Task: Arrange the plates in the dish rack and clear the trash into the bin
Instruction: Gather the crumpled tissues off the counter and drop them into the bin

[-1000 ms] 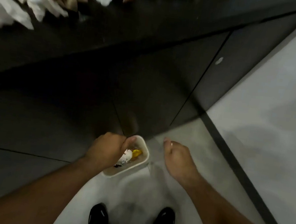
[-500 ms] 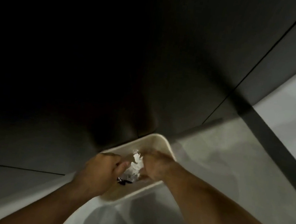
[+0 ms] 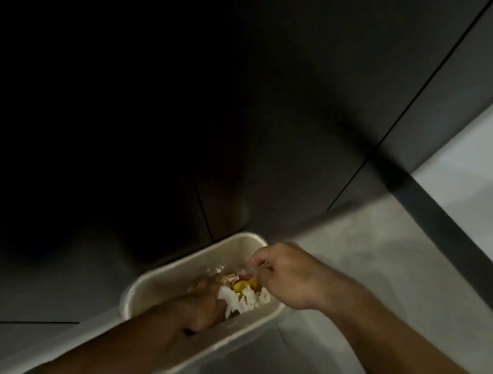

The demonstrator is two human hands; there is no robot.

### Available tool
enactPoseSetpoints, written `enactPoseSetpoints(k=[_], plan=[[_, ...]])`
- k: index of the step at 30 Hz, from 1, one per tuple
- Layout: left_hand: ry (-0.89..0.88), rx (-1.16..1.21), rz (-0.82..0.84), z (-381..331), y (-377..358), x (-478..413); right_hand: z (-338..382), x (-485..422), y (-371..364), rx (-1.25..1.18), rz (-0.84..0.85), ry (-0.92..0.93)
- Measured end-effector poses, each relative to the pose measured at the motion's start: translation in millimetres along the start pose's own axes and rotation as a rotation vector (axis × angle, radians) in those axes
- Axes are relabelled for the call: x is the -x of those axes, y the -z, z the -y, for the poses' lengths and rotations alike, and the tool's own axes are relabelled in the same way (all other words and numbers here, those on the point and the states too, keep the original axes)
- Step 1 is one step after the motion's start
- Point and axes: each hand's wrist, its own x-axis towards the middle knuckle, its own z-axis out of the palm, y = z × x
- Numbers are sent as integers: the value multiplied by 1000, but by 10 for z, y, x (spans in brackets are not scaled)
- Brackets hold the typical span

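Observation:
A cream rectangular bin (image 3: 161,279) stands on the pale floor against dark cabinet fronts. Inside lies trash (image 3: 243,296): crumpled white paper, a yellow piece and shiny wrappers. My left hand (image 3: 201,305) reaches down into the bin, its fingers against the white paper; motion blur hides whether they grip it. Over the bin's right rim my right hand (image 3: 285,275) hovers with curled fingers, thumb and forefinger pinched on a thin clear scrap of trash. No plates or dish rack are in sight.
Dark cabinet doors (image 3: 282,97) fill the upper view, with a dark plinth strip (image 3: 458,236) running along the pale grey floor (image 3: 383,283) at the right. The bin's outer wall (image 3: 217,352) faces me.
The view has dropped from the counter with crumpled paper to the bin. My left hand went into the bin; the white paper my right hand held now lies inside.

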Motion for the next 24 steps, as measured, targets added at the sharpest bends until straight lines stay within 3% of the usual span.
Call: enactPoseSetpoints(k=[4,7,13,19,24], plan=[[32,15,46,-43,36,97,-18,156,107,-88,-81,5],[-38,-124,16,-195,324,488,101,335,240,-107,-137,-1],[-207,-58,-361,-829,1347,1941,757,1117,996,-134,-301,74],[-543,51,-692,-1919,2430,3795,1598,2367,2238,-78,-439,170],[-671,103,-838,-2631,3272,5032,2256,3384,3259,-73,-533,243]])
